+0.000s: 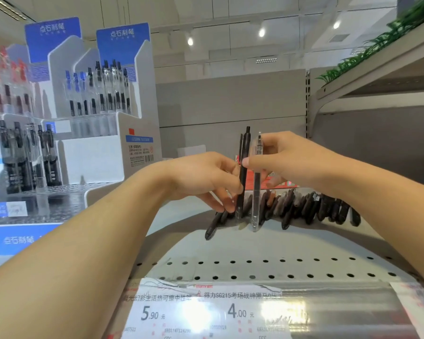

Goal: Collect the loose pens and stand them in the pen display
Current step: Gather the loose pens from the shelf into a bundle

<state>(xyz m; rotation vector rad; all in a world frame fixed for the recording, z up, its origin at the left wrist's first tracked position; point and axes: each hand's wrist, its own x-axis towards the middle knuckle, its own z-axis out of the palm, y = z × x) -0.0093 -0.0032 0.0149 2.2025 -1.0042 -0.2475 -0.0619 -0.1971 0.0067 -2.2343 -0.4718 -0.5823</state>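
Two pens were up at frame centre: left hand (206, 178) pinched the slim black plastic pen (242, 177), right hand (287, 160) pinched the clear-barrelled pen (256, 189). I'd keep both vertical, tips together. Loose dark pens (304, 206) lay on the grey perforated metal shelf (230, 267); white tiered pen display (96, 152) stood upper left, shop ceiling spotlights above.

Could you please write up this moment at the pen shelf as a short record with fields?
setting: grey perforated metal shop shelf with price labels along its front edge
left hand: grip on an upright black plastic pen
right hand: grip on an upright clear plastic pen
pen tips: both low at the shelf; contact cannot be told
loose stock: row of dark pens lying on the shelf behind the hands
pen display: white tiered stand with blue header cards at left, pens already standing in it
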